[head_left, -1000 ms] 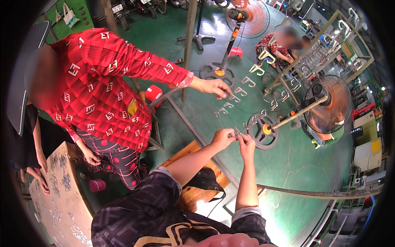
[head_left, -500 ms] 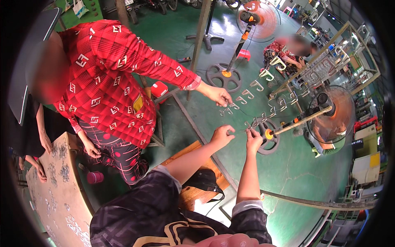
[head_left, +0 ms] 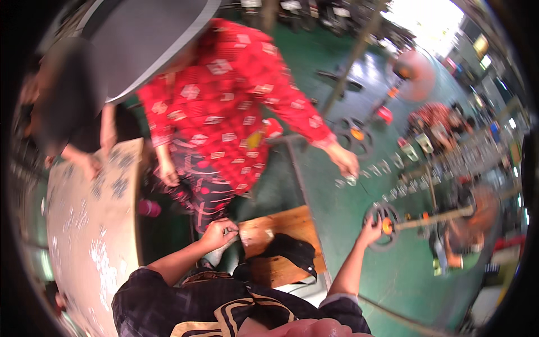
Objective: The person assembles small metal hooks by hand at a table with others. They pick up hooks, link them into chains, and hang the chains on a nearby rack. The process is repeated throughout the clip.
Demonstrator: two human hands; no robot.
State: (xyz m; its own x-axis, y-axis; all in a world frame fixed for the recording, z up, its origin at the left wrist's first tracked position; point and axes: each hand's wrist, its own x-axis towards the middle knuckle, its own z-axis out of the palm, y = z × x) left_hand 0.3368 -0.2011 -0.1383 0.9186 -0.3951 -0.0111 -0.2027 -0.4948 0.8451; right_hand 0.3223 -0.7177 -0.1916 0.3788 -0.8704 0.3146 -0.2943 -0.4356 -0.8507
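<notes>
Your two hands are well apart: the left hand point(head_left: 218, 233) sits low, near the corner of the one wooden bench point(head_left: 259, 228), fingers curled in toward the thumb, while the right hand point(head_left: 370, 231) reaches forward in front of a spoked base point(head_left: 387, 226). Blur hides whether either hand pinches anything, so I cannot tell. Just beyond your right hand, metal hooks point(head_left: 385, 166) hang in two rows, spaced out, probably so they don't tangle and each can be reached; I make out about eight in the upper row, but the lower row point(head_left: 393, 192) smears past counting. A co-worker's hand point(head_left: 345, 162), its arm in a red patterned sleeve point(head_left: 292, 115), is at the near end of the upper row, perhaps steadying a hook, though contact is unclear. One black bag point(head_left: 292, 250) lies on your bench, likely to keep it off the floor. Farther out you have two fans point(head_left: 478, 216), their two wide bases presumably there to stop them tipping. Off to your left, one table point(head_left: 133, 196) carries metal pieces point(head_left: 118, 187) in loose clusters, too many to count, perhaps spread for easy picking.
</notes>
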